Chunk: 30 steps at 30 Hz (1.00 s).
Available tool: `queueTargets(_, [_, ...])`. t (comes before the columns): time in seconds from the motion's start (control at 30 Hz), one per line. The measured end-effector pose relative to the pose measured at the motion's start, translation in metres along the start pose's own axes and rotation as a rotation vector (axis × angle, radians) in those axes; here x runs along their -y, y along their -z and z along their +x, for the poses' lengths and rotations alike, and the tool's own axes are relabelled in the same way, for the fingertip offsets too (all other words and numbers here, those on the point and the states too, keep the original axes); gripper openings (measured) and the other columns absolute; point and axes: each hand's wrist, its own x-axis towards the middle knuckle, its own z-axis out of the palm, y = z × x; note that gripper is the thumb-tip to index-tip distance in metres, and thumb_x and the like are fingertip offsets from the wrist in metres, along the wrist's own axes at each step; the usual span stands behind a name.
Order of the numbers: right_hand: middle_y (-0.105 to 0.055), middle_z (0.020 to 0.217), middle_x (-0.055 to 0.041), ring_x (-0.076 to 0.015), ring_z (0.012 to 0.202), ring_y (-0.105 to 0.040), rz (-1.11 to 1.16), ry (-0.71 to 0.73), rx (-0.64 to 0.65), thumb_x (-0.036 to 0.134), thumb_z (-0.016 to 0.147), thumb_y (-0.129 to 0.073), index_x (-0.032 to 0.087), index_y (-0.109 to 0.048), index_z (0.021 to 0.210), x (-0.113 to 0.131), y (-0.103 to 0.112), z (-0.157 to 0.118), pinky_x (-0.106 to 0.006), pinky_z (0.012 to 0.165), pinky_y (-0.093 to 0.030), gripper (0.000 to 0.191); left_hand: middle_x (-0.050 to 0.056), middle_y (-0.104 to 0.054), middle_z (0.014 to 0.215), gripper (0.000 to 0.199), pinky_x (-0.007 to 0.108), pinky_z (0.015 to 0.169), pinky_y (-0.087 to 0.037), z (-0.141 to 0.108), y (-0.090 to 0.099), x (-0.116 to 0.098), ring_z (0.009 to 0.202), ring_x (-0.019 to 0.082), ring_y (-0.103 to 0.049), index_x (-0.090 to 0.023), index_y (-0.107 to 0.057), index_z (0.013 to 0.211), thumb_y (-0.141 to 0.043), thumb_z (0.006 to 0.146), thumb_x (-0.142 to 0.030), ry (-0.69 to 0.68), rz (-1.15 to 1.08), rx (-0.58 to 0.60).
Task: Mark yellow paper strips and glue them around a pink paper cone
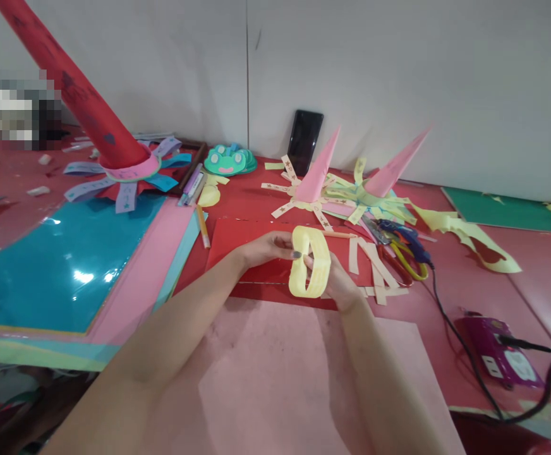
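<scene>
A pale yellow paper band (321, 265), bent into a closed loop with a pinched-in left side, is held up over a red sheet (228, 243). My left hand (270, 248) grips its left side, the fingertips closed on the paper. My right hand (340, 281) is behind the loop's right side, fingers closed on it and partly hidden by the paper. Cut pale strips (378, 268) lie just right of my right hand. A yellow pencil (335, 234) rests behind the loop. Beneath my forearms is a large pink sheet (266, 373).
Two pink cones (316, 174) with strip rims stand at the back, near a leaning phone (305, 139). Scissors (411, 262) and a blue glue gun (405, 239) lie right, its cord running to a purple power box (498, 351). A tall red cone (86, 95) stands left.
</scene>
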Motion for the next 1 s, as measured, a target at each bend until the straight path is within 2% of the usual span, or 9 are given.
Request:
queueTargets(0.07, [-0.058,0.055,0.0048,-0.0065,0.044,-0.05,-0.008,-0.006,0.015,0.031,0.068,-0.07,0.02,-0.062,0.069,0.002,-0.002,-0.001,-0.019,0.042,-0.04,0.014,0.006,-0.07,0.083,0.035,0.036,0.084,-0.046,0.0,0.0,0.0,0.084,0.02,-0.064,-0.016,-0.069,0.079,-0.08,0.055,-0.039,-0.001,-0.01,0.001])
queueTargets(0.2, [-0.06,0.059,0.0046,-0.0074,0.049,-0.054,0.02,0.01,0.008,0.03,0.067,-0.07,0.021,-0.064,0.074,0.001,0.001,0.001,-0.019,0.045,-0.043,0.014,0.005,-0.07,0.089,0.035,0.036,0.088,-0.044,0.001,-0.001,0.0,0.089,0.018,-0.063,-0.018,-0.069,0.087,-0.078,0.059,-0.036,0.002,-0.009,-0.017])
queueTargets(0.33, [-0.067,0.07,0.0014,-0.013,0.063,-0.063,0.048,0.048,-0.023,0.035,0.066,-0.069,0.023,-0.066,0.081,-0.008,0.012,0.008,-0.024,0.054,-0.049,0.019,0.007,-0.07,0.096,0.033,0.037,0.092,-0.042,0.002,-0.001,-0.001,0.095,0.019,-0.062,-0.017,-0.068,0.091,-0.077,0.062,-0.031,0.029,0.015,-0.02])
queueTargets(0.53, [-0.07,0.079,-0.0014,-0.0197,0.081,-0.066,0.078,0.062,-0.047,0.046,0.066,-0.065,0.024,-0.066,0.084,-0.014,0.017,0.011,-0.03,0.063,-0.052,0.028,0.007,-0.069,0.098,0.035,0.038,0.093,-0.041,0.005,0.0,0.003,0.097,0.02,-0.061,-0.017,-0.068,0.094,-0.076,0.063,-0.033,0.026,0.027,-0.049])
queueTargets(0.73, [-0.07,0.085,-0.003,-0.0197,0.082,-0.066,0.071,0.06,-0.054,0.037,0.066,-0.066,0.023,-0.066,0.092,-0.011,0.013,0.012,-0.03,0.065,-0.053,0.03,0.007,-0.069,0.099,0.036,0.037,0.093,-0.041,0.007,0.0,0.006,0.096,0.019,-0.061,-0.017,-0.067,0.093,-0.076,0.063,-0.034,0.011,0.023,-0.07])
queueTargets(1.0, [-0.071,0.084,-0.0037,-0.0187,0.078,-0.066,0.101,0.039,-0.084,0.03,0.066,-0.068,0.019,-0.065,0.091,-0.013,0.014,0.014,-0.029,0.065,-0.053,0.027,0.007,-0.069,0.096,0.036,0.037,0.092,-0.041,0.008,0.002,0.01,0.093,0.018,-0.061,-0.017,-0.067,0.093,-0.076,0.063,-0.035,-0.015,0.01,-0.098])
